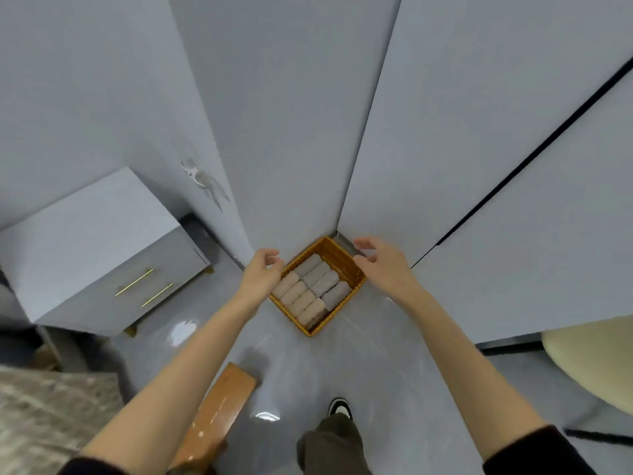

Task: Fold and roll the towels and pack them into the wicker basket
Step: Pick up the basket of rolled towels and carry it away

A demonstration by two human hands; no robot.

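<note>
the wicker basket (337, 255) sits on the grey floor (376, 354) in the far corner, packed with rolled towels (310, 289). the left hand (262, 272) and right hand (380, 265) flank it, fingers loosely curled, holding nothing.

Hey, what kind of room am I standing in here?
Probably a bedroom: a pale nightstand with gold drawer handles, tall wardrobe-like doors, and the wicker basket of rolled towels on a glossy floor.

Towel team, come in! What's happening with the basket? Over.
Left hand, right hand: open, empty, flanking wicker basket. Rolled towels packed inside. Nothing blocking.
</note>
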